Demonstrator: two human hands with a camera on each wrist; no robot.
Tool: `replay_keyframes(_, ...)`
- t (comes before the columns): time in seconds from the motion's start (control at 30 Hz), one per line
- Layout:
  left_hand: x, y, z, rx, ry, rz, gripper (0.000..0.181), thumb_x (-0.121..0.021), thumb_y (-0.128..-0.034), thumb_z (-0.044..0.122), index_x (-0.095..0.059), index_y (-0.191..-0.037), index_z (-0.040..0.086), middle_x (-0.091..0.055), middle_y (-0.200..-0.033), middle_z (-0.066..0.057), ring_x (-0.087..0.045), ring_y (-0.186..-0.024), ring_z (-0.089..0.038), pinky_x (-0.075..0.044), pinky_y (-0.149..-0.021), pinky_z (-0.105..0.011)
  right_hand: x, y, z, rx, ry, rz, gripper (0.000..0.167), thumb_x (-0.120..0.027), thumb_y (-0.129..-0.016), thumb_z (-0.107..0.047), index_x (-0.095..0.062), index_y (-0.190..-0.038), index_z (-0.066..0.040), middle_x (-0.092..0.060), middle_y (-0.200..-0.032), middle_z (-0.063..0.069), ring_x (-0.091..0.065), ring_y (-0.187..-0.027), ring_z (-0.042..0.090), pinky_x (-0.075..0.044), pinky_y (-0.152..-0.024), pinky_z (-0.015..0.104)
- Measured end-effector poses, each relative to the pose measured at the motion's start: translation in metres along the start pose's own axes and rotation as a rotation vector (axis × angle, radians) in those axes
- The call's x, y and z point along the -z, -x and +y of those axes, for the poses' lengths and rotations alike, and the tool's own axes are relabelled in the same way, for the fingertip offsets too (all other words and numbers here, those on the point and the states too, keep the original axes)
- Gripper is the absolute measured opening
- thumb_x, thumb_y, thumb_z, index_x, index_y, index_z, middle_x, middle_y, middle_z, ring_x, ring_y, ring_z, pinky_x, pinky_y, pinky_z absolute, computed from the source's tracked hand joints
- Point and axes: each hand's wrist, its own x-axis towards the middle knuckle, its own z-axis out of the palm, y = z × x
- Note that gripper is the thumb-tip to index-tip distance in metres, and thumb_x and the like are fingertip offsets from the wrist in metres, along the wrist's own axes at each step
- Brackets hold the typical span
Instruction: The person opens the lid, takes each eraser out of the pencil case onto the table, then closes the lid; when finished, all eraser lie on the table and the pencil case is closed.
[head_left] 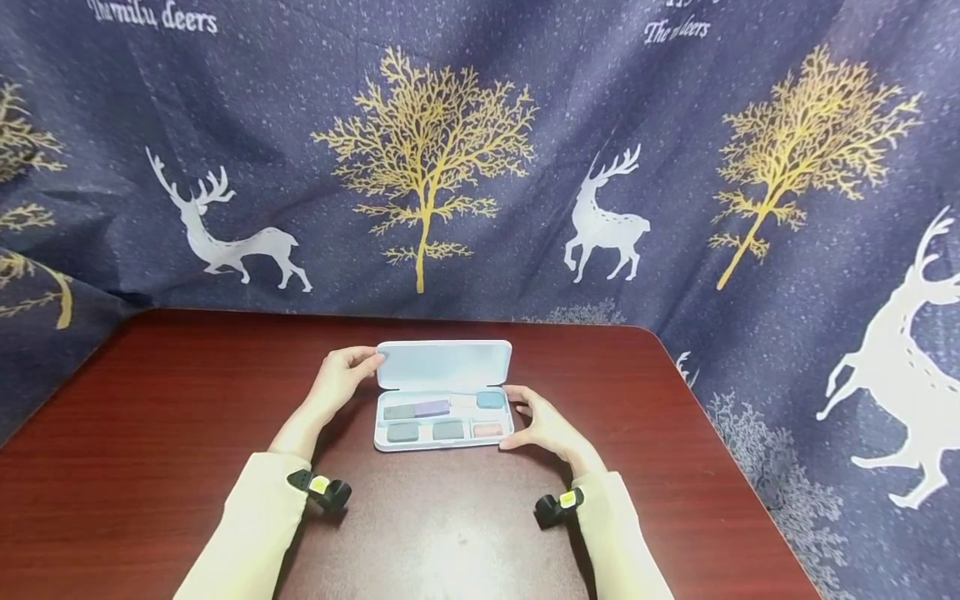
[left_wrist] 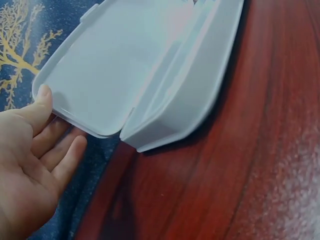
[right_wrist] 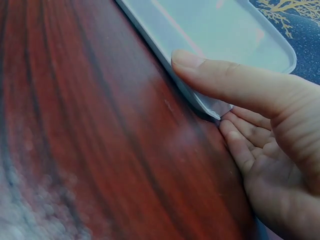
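Note:
A pale blue-white pencil case (head_left: 442,447) lies on the table with its hinged lid (head_left: 444,365) swung up and back. Inside are small blocks: dark grey ones in front, a purple block (head_left: 432,408) behind, a blue block (head_left: 491,400) at the back right and a pink block (head_left: 487,430) at the front right. My left hand (left_wrist: 30,155) pinches the lid's left edge, thumb on the inner face and fingers behind. At the case's right end, my right hand (right_wrist: 270,125) grips the base between thumb and fingers.
The dark red wooden table (head_left: 187,400) reaches back to a blue cloth (head_left: 480,100) printed with deer and trees. A black wrist strap (head_left: 322,490) is on the left sleeve, another black strap (head_left: 557,507) on the right.

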Motion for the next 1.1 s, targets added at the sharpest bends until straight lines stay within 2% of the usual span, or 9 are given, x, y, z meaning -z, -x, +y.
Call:
replay_keyframes(0.2,-0.004,-0.005,-0.01,0.055,0.023,-0.009,0.044,-0.061,-0.0972,0.026,-0.061,-0.123,-0.01,-0.067,-0.114,-0.026,-0.069,-0.098,-0.033,-0.055,-0.091,-0.045,0.0,0.0,-0.001,-0.005,-0.001,0.0,0.086,-0.086,-0.067,0.0,-0.041,-0.141,0.007,-0.049,-0.139,0.027,-0.045,-0.132,0.041,-0.033,-0.114,0.053)
replay_keyframes(0.43,-0.01,-0.008,-0.018,0.122,0.077,0.02,0.042,-0.063,-0.0955,0.022,-0.061,-0.121,-0.011,-0.069,-0.107,-0.025,-0.069,-0.083,-0.016,-0.058,-0.081,-0.033,0.001,-0.001,-0.001,-0.002,-0.005,-0.007,0.086,-0.086,-0.066,0.0,-0.042,-0.14,0.006,-0.051,-0.138,0.026,-0.045,-0.132,0.04,-0.033,-0.114,0.052)
replay_keyframes(0.63,-0.014,-0.01,-0.019,0.141,0.085,0.045,0.04,-0.064,-0.0945,0.02,-0.063,-0.119,-0.011,-0.071,-0.1,-0.021,-0.064,-0.073,-0.006,-0.058,-0.074,-0.025,0.001,-0.002,0.0,-0.01,-0.01,-0.003,0.086,-0.087,-0.065,0.0,-0.043,-0.139,0.005,-0.051,-0.139,0.025,-0.045,-0.132,0.039,-0.033,-0.114,0.051)
replay_keyframes(0.9,-0.017,-0.014,-0.021,0.174,0.083,0.057,0.038,-0.062,-0.0956,0.018,-0.062,-0.12,-0.011,-0.07,-0.108,-0.024,-0.063,-0.071,-0.002,-0.057,-0.071,-0.022,0.001,-0.003,0.001,-0.012,0.007,0.002,0.087,-0.087,-0.065,-0.001,-0.043,-0.139,0.005,-0.051,-0.138,0.025,-0.046,-0.131,0.039,-0.035,-0.113,0.05)
replay_keyframes(1.1,-0.021,-0.014,-0.02,0.181,0.098,0.058,0.037,-0.061,-0.0961,0.016,-0.062,-0.121,-0.012,-0.069,-0.108,-0.025,-0.061,-0.069,-0.001,-0.057,-0.068,-0.019,0.001,-0.001,0.003,-0.012,0.018,0.008,0.088,-0.088,-0.063,-0.002,-0.044,-0.138,0.004,-0.052,-0.136,0.025,-0.049,-0.128,0.039,-0.039,-0.11,0.048)
